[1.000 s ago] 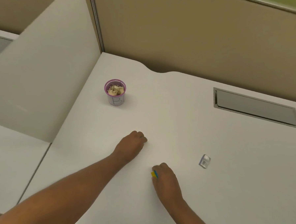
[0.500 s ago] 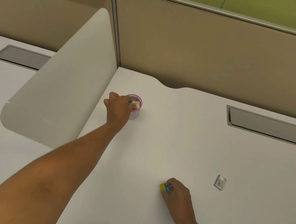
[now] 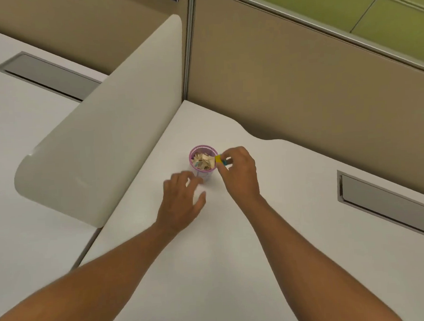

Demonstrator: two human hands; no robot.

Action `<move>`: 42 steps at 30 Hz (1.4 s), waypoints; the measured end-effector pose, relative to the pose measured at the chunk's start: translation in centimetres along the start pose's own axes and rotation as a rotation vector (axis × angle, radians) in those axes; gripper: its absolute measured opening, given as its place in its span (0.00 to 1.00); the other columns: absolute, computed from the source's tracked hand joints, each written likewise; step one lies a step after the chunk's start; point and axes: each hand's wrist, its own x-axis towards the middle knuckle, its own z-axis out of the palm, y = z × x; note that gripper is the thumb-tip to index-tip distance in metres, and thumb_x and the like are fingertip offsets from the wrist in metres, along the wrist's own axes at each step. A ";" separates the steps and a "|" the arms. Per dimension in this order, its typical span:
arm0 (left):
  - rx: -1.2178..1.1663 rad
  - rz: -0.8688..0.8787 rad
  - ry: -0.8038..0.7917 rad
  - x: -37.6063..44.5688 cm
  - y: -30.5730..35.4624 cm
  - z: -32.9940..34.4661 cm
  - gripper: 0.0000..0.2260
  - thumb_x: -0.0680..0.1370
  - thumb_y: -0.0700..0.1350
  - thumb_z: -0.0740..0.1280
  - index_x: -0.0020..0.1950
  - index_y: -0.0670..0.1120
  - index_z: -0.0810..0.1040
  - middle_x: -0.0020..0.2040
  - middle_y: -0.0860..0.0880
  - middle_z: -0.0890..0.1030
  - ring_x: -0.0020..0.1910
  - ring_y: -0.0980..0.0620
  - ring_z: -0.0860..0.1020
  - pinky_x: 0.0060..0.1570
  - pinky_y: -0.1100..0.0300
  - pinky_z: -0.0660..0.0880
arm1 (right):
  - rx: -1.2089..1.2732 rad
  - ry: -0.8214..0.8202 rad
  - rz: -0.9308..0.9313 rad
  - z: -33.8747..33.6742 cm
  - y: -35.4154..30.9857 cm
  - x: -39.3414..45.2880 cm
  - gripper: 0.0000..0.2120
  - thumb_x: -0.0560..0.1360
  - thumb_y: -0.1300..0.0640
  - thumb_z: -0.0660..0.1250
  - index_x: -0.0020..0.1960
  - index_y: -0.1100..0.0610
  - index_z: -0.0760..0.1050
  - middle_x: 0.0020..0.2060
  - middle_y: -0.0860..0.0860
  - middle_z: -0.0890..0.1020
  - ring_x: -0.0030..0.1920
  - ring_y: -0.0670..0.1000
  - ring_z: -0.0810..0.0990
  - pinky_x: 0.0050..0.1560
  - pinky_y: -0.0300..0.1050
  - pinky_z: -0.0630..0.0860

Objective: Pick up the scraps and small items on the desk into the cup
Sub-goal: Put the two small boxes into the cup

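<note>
Holding a small yellow-and-blue item (image 3: 221,159) pinched between thumb and fingertips, my right hand (image 3: 240,174) sits at the right rim of the cup (image 3: 203,163), with the item just over that rim's outer edge and not yet clearly above the opening. The cup stands upright on the desk (image 3: 235,245), directly to the left of the pinch, and it looks well filled with crumpled tan scraps (image 3: 203,160).

My left hand (image 3: 181,202) is down and to the left of the pinch, fingers spread apart and holding nothing, hovering near the cup's base; whether it touches the cup wall I cannot tell, as it is blurred.

I judge this to be the drop step for this one item. What the next move calls for is a short shift of the pinch to the left until the item is fully above the opening, then parting the fingers. Since the scraps sit high in the cup, I would release low so the item does not bounce off the pile and back onto the desk.
</note>
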 end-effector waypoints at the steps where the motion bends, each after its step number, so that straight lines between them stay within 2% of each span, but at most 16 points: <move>1: -0.003 0.035 -0.031 -1.4 0.0 0.5 0.15 0.79 0.54 0.66 0.60 0.47 0.82 0.59 0.46 0.81 0.57 0.40 0.80 0.52 0.48 0.73 | -0.036 -0.041 -0.020 0.8 -0.1 1.1 0.05 0.76 0.57 0.74 0.48 0.55 0.79 0.49 0.50 0.78 0.45 0.49 0.81 0.45 0.41 0.79; 3: 0.026 0.094 -0.151 -4.2 0.1 1.5 0.16 0.80 0.57 0.65 0.62 0.49 0.82 0.62 0.46 0.81 0.61 0.40 0.81 0.57 0.46 0.75 | -0.105 -0.108 -0.055 2.3 -0.2 2.8 0.04 0.77 0.57 0.72 0.50 0.56 0.79 0.51 0.51 0.77 0.47 0.51 0.80 0.48 0.40 0.77; 5: 0.090 0.121 -0.306 -6.5 0.0 2.7 0.21 0.81 0.60 0.64 0.68 0.51 0.82 0.72 0.45 0.80 0.71 0.38 0.80 0.67 0.40 0.77 | -0.190 -0.167 -0.096 3.5 -0.2 3.9 0.06 0.78 0.58 0.70 0.53 0.58 0.80 0.53 0.52 0.78 0.50 0.52 0.80 0.51 0.42 0.78; 8: 0.132 0.157 -0.476 -8.9 -0.4 3.9 0.28 0.85 0.66 0.55 0.83 0.56 0.69 0.87 0.46 0.63 0.86 0.38 0.61 0.81 0.29 0.60 | -0.328 -0.267 -0.157 4.2 0.0 4.6 0.08 0.79 0.58 0.66 0.56 0.59 0.81 0.54 0.54 0.81 0.55 0.54 0.78 0.56 0.48 0.78; 10: 0.129 0.213 -0.473 -9.7 -0.8 4.6 0.30 0.86 0.68 0.50 0.87 0.58 0.61 0.89 0.47 0.55 0.88 0.38 0.53 0.81 0.28 0.52 | -0.383 -0.307 -0.197 3.9 0.0 4.7 0.09 0.80 0.58 0.64 0.55 0.59 0.82 0.54 0.54 0.83 0.56 0.55 0.76 0.58 0.49 0.77; 13: 0.132 0.225 -0.454 -9.9 -1.1 5.0 0.31 0.86 0.69 0.51 0.87 0.59 0.58 0.90 0.49 0.53 0.88 0.39 0.52 0.82 0.27 0.55 | -0.324 -0.254 -0.188 2.6 0.0 3.7 0.11 0.81 0.59 0.64 0.59 0.58 0.83 0.62 0.52 0.82 0.62 0.55 0.74 0.63 0.46 0.74; 15: 0.126 0.225 -0.435 -10.0 -1.1 5.1 0.32 0.85 0.70 0.52 0.87 0.59 0.57 0.90 0.50 0.52 0.89 0.39 0.51 0.82 0.27 0.54 | -0.240 -0.130 -0.108 0.9 0.9 1.5 0.12 0.82 0.60 0.64 0.62 0.56 0.82 0.65 0.51 0.80 0.65 0.53 0.74 0.65 0.41 0.71; 18: 0.133 0.238 -0.394 -10.1 -1.2 5.2 0.32 0.85 0.70 0.53 0.87 0.59 0.58 0.90 0.50 0.53 0.89 0.39 0.51 0.82 0.27 0.53 | -0.172 0.038 0.048 -2.7 4.3 -4.2 0.10 0.82 0.60 0.64 0.59 0.53 0.81 0.61 0.47 0.80 0.62 0.50 0.75 0.60 0.29 0.64; 20: 0.149 0.244 -0.377 -10.0 -1.3 5.2 0.32 0.85 0.69 0.55 0.87 0.59 0.59 0.89 0.49 0.54 0.88 0.39 0.53 0.82 0.27 0.53 | -0.187 0.067 0.195 -5.3 8.0 -8.9 0.09 0.81 0.61 0.65 0.58 0.52 0.80 0.58 0.46 0.80 0.60 0.51 0.76 0.59 0.34 0.69; 22: 0.172 0.252 -0.376 -10.1 -1.3 5.4 0.33 0.84 0.69 0.55 0.87 0.58 0.59 0.89 0.49 0.55 0.88 0.38 0.54 0.82 0.27 0.53 | -0.244 0.063 0.373 -7.7 11.9 -13.8 0.10 0.80 0.60 0.67 0.60 0.54 0.80 0.59 0.49 0.80 0.61 0.55 0.76 0.61 0.47 0.75; 24: 0.179 0.260 -0.362 -10.2 -1.4 5.7 0.33 0.84 0.69 0.55 0.87 0.58 0.60 0.89 0.49 0.56 0.88 0.38 0.55 0.82 0.27 0.52 | -0.358 0.020 0.558 -9.7 15.3 -18.2 0.14 0.80 0.57 0.68 0.65 0.55 0.78 0.63 0.53 0.79 0.63 0.59 0.74 0.63 0.55 0.74; 27: 0.181 0.268 -0.332 -10.4 -1.5 6.0 0.33 0.83 0.69 0.54 0.87 0.57 0.62 0.89 0.48 0.57 0.88 0.37 0.57 0.82 0.27 0.51 | -0.550 -0.107 0.841 -11.7 18.7 -22.5 0.24 0.78 0.46 0.69 0.72 0.50 0.71 0.70 0.53 0.71 0.67 0.61 0.67 0.64 0.57 0.72; 30: 0.181 0.269 -0.333 -10.4 -1.4 6.0 0.34 0.83 0.69 0.53 0.87 0.56 0.62 0.89 0.47 0.58 0.87 0.37 0.56 0.82 0.27 0.51 | -0.518 -0.105 0.974 -12.1 20.5 -24.7 0.26 0.75 0.43 0.71 0.70 0.46 0.70 0.67 0.55 0.69 0.65 0.62 0.67 0.58 0.53 0.72; 36: 0.189 0.269 -0.335 -10.3 -1.4 5.9 0.34 0.83 0.69 0.52 0.86 0.56 0.62 0.89 0.47 0.57 0.87 0.36 0.57 0.82 0.27 0.51 | -0.205 0.057 0.872 -10.9 20.8 -24.7 0.14 0.76 0.61 0.72 0.61 0.53 0.79 0.51 0.53 0.73 0.53 0.59 0.80 0.51 0.44 0.74; 40: 0.192 0.261 -0.338 -10.3 -1.4 5.8 0.33 0.83 0.69 0.52 0.87 0.57 0.61 0.89 0.48 0.57 0.88 0.37 0.56 0.83 0.28 0.50 | -0.071 0.053 0.735 -9.4 17.9 -22.0 0.16 0.76 0.61 0.72 0.63 0.55 0.80 0.55 0.54 0.78 0.54 0.55 0.81 0.56 0.45 0.77; 42: 0.196 0.258 -0.339 -10.3 -1.4 5.8 0.33 0.84 0.69 0.53 0.87 0.57 0.60 0.89 0.48 0.56 0.88 0.38 0.55 0.83 0.28 0.50 | 0.056 0.082 0.667 -8.8 15.5 -19.4 0.15 0.76 0.61 0.73 0.61 0.53 0.80 0.56 0.53 0.79 0.52 0.53 0.83 0.50 0.34 0.77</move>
